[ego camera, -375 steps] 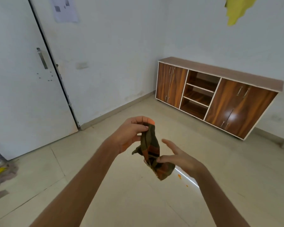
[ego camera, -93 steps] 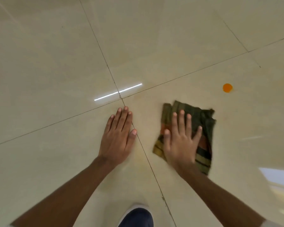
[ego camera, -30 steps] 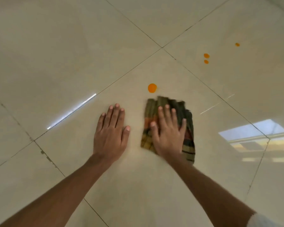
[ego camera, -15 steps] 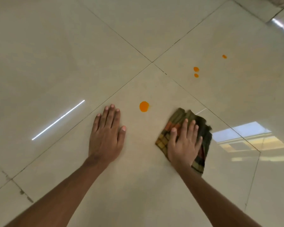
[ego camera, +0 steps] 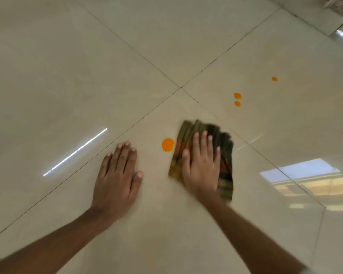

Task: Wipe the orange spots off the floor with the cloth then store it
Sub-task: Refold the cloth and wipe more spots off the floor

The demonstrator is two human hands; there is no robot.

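While right hand (ego camera: 201, 167) presses flat, fingers spread, on folded dark green-and-orange striped cloth (ego camera: 225, 155) at frame centre, large round orange spot (ego camera: 168, 144) lies just beside cloth's left edge. Left hand (ego camera: 117, 175) flat on glossy beige tiled floor (ego camera: 67, 66), fingers together. Three small orange spots (ego camera: 237, 95) upper right.

1. The cloth (ego camera: 222, 155) is checked in dark green, olive, and orange-red stripes;
2. the largest spot (ego camera: 168, 144) is bright orange; three smaller spots (ego camera: 237, 95) match it;
3. the floor (ego camera: 87, 66) is glossy beige tile with dark grout lines.
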